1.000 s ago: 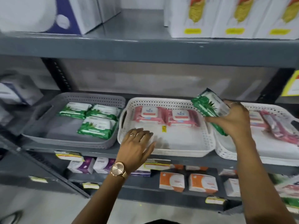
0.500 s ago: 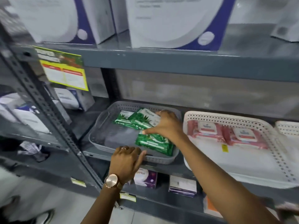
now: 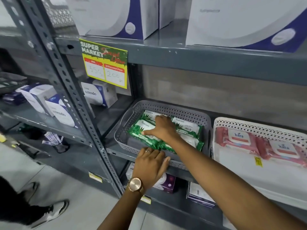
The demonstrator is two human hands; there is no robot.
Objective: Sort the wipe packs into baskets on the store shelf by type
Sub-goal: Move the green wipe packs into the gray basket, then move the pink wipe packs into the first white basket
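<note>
We reach our right hand (image 3: 163,128) into the grey basket (image 3: 167,108) on the middle shelf (image 3: 116,151), palm down and fingers spread flat across the green wipe packs (image 3: 187,127) lying inside. The grip there is loose: the fingers press on top of the leftmost pack rather than curl around it, so nothing is truly clasped. We count several green packs in the basket, laid flat and touching one another, some partly hidden under our forearm.

Our left hand (image 3: 150,163) rests on the front rim of the same grey basket, fingers bent over its edge and thumb out to the right; it grips only the rim. A rose-gold watch (image 3: 135,185) sits on that wrist.

Just to the right, a white basket (image 3: 249,124) stands beside the grey one, almost touching it, with two pink wipe packs (image 3: 239,140) lying flat side by side along its back. A yellow price sign (image 3: 104,63) hangs from the shelf edge above, and white and purple boxes (image 3: 240,22) stand on the top shelf.
</note>
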